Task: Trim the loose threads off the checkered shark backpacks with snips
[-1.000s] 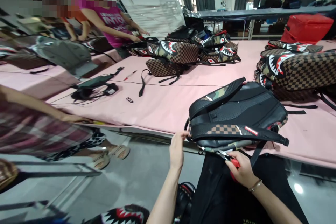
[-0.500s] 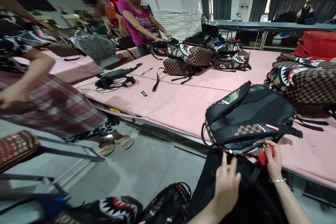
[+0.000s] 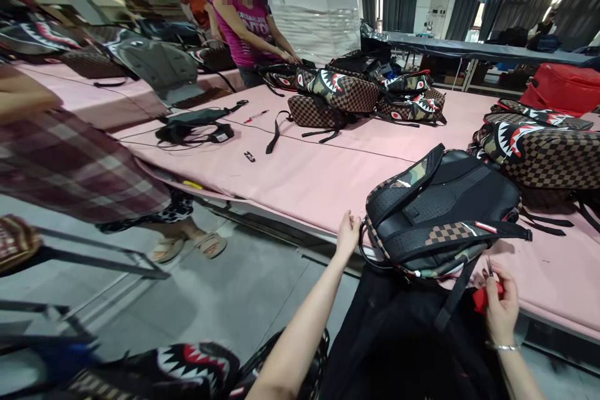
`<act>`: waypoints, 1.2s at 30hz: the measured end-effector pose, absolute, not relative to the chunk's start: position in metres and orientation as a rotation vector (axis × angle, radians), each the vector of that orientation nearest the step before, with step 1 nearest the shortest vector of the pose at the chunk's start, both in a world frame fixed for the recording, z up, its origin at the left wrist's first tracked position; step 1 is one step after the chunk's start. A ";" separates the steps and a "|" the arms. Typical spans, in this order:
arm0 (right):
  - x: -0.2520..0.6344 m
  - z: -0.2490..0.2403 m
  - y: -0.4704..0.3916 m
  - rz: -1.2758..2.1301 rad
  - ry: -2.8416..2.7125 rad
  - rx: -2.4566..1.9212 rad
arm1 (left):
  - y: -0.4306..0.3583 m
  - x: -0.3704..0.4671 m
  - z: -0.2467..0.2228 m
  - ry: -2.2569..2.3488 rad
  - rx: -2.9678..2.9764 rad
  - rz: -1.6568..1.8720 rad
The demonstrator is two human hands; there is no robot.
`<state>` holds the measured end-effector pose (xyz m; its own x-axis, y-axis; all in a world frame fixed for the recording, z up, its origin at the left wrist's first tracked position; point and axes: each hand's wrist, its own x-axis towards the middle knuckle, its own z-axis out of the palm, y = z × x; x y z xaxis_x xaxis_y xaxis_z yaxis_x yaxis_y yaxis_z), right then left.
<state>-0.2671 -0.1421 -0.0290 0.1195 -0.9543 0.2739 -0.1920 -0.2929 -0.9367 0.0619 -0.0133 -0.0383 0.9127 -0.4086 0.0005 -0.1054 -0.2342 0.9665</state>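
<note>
Moved since the earlier frame: left hand [image 3: 347, 234], from the near edge to nine o'clock of the backpack, beside its carry handle [image 3: 361, 246]; fingers drawn in, grip cannot be told.

Backpack [image 3: 447, 197]: one, camouflage-and-check, straps up, at the near edge of the pink-covered table [image 3: 300, 181].

Right hand [image 3: 504, 306]: five o'clock, closed around red-handled snips [image 3: 480, 300], tip upward.

Hazards, judged: shifting the pack could bring the hanging webbing strap [image 3: 454, 300], six o'clock, against the blades; tugging nearward could tip it off.

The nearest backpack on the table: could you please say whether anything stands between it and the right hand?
Nothing visible blocks the right hand, holding a red-handled tool, from the backpack; a dangling black strap hangs left of the hand.
</note>
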 end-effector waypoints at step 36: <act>-0.211 0.007 -0.048 -0.119 0.873 -1.055 | 0.026 -0.075 -0.068 -0.408 1.581 -0.457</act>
<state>-0.2110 -0.0483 0.0075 0.6694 -0.4771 -0.5695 -0.3077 0.5197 -0.7970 -0.0752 0.0261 -0.0685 0.8534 -0.5194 -0.0439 0.0153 -0.0592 0.9981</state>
